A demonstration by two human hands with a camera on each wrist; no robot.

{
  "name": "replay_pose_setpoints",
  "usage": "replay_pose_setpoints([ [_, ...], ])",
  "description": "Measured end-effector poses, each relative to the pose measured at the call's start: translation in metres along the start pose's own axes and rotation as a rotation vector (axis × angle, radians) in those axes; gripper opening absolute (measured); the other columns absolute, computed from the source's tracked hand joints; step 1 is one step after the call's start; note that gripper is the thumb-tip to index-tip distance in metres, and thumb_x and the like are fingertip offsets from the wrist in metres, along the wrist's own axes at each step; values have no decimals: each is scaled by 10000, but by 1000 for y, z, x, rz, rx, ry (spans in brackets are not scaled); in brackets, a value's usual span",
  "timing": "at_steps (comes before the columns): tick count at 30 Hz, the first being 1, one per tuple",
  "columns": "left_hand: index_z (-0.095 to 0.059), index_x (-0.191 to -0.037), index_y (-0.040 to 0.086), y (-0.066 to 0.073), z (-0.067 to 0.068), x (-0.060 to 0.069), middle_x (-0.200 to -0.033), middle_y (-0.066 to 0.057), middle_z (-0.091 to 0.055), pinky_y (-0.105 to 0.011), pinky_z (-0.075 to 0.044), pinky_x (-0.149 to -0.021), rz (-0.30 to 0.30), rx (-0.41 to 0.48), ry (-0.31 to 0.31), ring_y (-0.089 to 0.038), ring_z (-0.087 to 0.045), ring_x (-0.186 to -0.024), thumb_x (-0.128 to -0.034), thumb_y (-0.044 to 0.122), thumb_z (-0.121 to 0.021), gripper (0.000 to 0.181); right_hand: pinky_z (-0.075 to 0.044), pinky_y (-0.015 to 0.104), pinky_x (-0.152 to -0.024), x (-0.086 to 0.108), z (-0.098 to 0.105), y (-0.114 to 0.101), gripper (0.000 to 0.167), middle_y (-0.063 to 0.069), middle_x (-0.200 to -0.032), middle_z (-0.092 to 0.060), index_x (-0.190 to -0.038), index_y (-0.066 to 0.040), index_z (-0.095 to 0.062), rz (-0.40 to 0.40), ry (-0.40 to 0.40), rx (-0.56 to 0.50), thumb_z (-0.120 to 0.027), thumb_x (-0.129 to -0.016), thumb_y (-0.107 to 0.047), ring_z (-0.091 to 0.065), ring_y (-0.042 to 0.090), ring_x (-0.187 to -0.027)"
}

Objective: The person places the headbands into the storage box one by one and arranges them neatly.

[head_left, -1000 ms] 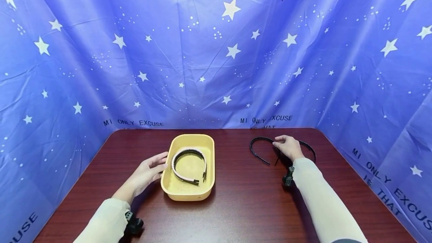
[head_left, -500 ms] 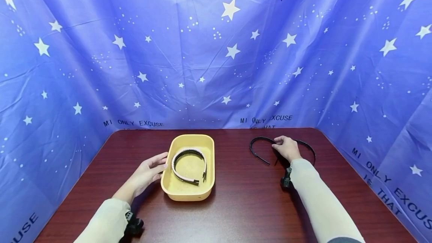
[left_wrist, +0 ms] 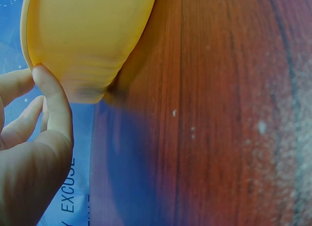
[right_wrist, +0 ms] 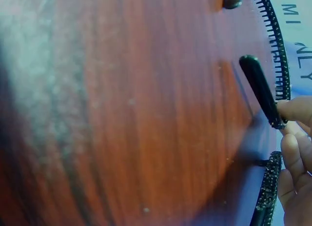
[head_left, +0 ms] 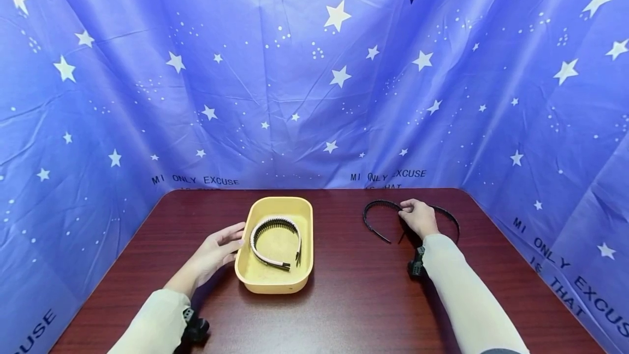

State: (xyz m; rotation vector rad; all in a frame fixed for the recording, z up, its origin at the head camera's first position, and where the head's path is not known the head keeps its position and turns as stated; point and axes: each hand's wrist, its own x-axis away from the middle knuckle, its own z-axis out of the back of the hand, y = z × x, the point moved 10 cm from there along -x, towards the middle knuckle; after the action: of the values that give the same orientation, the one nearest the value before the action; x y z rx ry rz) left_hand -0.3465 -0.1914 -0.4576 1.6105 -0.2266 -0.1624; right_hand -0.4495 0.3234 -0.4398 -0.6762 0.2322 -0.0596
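Note:
A yellow plastic tub [head_left: 267,284] stands left of the table's middle. In it lies a pale headband [head_left: 253,242] with black comb teeth and dark tips. My left hand [head_left: 208,258] touches the tub's left side with extended fingers; the left wrist view has the fingertips at the rim. To the right, my right hand [head_left: 420,218] pinches a black toothed headband [head_left: 365,214], whose dark end [right_wrist: 261,87] sticks out past the fingers. A second black headband [head_left: 449,216] curves out beyond that hand, partly hidden by it; its glittery stretch [right_wrist: 269,182] shows in the right wrist view.
The dark red-brown wooden table [head_left: 344,299] carries all of this. A blue curtain [head_left: 295,81] with white stars and printed words hangs behind and along both sides. Each wrist bears a small black camera [head_left: 416,264].
Over the last second my right hand has shifted slightly left, its fingers still at the black headband, whose near ends have moved a little. The left hand and tub have stayed put.

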Motion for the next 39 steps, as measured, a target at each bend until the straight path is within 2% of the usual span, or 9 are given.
replay_pose_setpoints([
  [6, -305, -1535, -45, 0, -1, 0, -1437, -296, -425, -343, -540, -928, 7, 3, 1, -173, -617, -1101, -996, 38, -588, 615, -501, 519, -901, 0, 6, -4, 298, 193, -1034, -725, -1200, 36, -672, 35, 18, -43, -674, -950, -128, -661, 369, -948],
  [10, -287, -1535, -61, 2, -1, 2, -1438, -314, -415, -339, -539, -928, -5, -4, -10, -167, -616, -1098, -1001, 39, -579, 617, -522, 425, -789, -1, 6, -4, 311, 178, -1037, -726, -1220, 21, -673, 25, -4, -41, -666, -964, -156, -660, 307, -864],
  [16, -294, -1536, -54, 1, -1, 2, -1446, -310, -413, -348, -537, -933, 2, -5, -7, -178, -615, -1104, -998, 35, -581, 616, -458, 317, -653, -3, 6, -5, 333, 183, -1054, -721, -1261, 6, -660, 18, -64, -48, -634, -978, -168, -598, 196, -716],
  [25, -298, -1534, -53, 0, -1, 0, -1445, -307, -416, -348, -539, -929, 0, 1, -9, -194, -611, -1117, -994, 28, -581, 615, -430, 322, -618, 1, 5, -13, 355, 194, -1120, -677, -1331, -14, -619, 10, -184, -99, -570, -1016, -168, -530, 204, -714],
  [32, -300, -1535, -51, 0, -1, 1, -1449, -309, -411, -354, -535, -938, 1, 1, -9, -196, -608, -1125, -996, 30, -581, 613, -447, 333, -614, 4, 3, -19, 361, 226, -1112, -655, -1351, -3, -595, 14, -226, -139, -544, -1031, -162, -559, 256, -752],
  [39, -305, -1533, -51, 1, -1, 1, -1447, -303, -420, -350, -538, -932, 0, 1, -5, -189, -608, -1124, -996, 36, -586, 613, -550, 396, -744, 6, 0, -25, 356, 241, -1165, -666, -1324, 27, -603, 42, -236, -179, -555, -1018, -148, -639, 257, -825],
])
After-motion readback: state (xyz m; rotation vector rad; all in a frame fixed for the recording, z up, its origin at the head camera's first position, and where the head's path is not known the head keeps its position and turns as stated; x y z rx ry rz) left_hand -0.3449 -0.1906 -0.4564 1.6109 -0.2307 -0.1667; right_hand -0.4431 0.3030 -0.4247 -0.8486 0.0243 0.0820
